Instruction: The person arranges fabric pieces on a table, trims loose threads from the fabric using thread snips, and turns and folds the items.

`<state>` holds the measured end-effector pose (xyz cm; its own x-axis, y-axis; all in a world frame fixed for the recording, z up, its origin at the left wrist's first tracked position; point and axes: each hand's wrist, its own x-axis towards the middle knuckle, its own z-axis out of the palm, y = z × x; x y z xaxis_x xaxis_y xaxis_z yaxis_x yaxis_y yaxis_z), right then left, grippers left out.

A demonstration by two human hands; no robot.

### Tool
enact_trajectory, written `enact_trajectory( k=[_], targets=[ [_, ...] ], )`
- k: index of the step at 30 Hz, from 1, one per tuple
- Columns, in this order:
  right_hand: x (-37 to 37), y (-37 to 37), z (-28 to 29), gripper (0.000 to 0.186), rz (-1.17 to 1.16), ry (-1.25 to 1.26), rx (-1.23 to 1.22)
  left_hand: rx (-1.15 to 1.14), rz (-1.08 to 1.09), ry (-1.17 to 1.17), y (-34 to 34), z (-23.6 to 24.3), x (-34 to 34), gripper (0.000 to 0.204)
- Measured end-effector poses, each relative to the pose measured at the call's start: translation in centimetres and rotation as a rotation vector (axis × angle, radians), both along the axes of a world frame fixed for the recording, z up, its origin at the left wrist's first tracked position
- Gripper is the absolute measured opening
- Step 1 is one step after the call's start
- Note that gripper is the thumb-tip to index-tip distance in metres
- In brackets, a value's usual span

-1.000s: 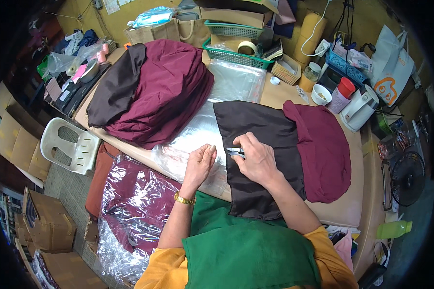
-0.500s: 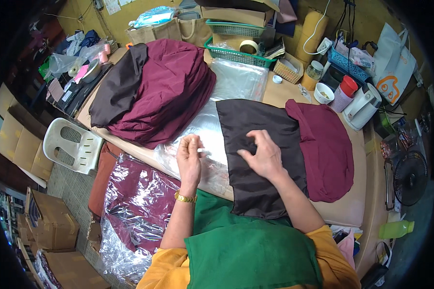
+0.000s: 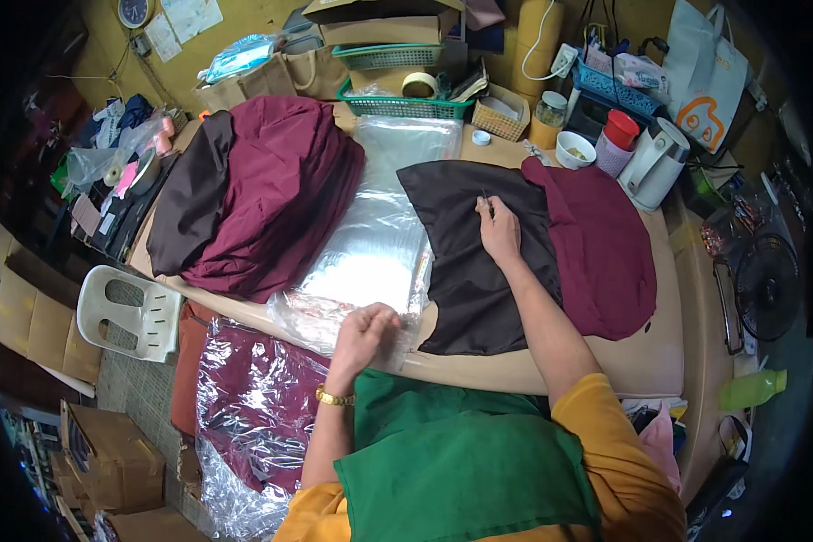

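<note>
My right hand [image 3: 501, 235] is closed on small metal snips [image 3: 484, 197] over the upper part of the dark brown cloth [image 3: 465, 289]. A maroon cloth bundle [image 3: 605, 253] adjoins that cloth on the right. My left hand [image 3: 366, 330] is closed over the near end of clear plastic sheets [image 3: 361, 244], left of the dark cloth's lower edge; whatever its fingers may hold is hidden. A large heap of maroon and dark fabric [image 3: 271, 199] lies left of the sheets. A plastic-wrapped maroon package [image 3: 253, 406] lies below the table's front edge.
Behind are green baskets [image 3: 406, 108], a white bowl [image 3: 575, 151] and an electric kettle [image 3: 655, 163] on the tabletop [image 3: 632, 370]. A white plastic chair [image 3: 126, 316] and cardboard boxes [image 3: 108, 452] stand at left, a fan [image 3: 763, 285] at right.
My right hand has moved up the dark cloth, its fingers closing after spreading. My left hand has moved down, toward me. The dark cloth's near edge has shifted and the view has moved.
</note>
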<state>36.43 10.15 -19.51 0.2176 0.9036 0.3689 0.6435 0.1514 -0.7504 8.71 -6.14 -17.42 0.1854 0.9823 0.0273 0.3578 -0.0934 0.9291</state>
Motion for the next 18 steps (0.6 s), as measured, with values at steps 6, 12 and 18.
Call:
enact_trajectory(
  k=[6,12,18],
  targets=[
    [-0.6,-3.1,3.7,0.031,0.230,0.115,-0.225,-0.162,0.155,-0.814,1.2,1.0,1.6,0.026],
    [-2.9,-12.0,8.4,0.030,0.360,-0.187,-0.105,-0.205,0.101,-1.101,1.5,1.1,2.6,0.022],
    [-4.4,-13.4,9.3,0.029,0.365,-0.380,0.208,-0.196,0.129,-1.039,1.2,2.0,2.9,0.022]
  ],
)
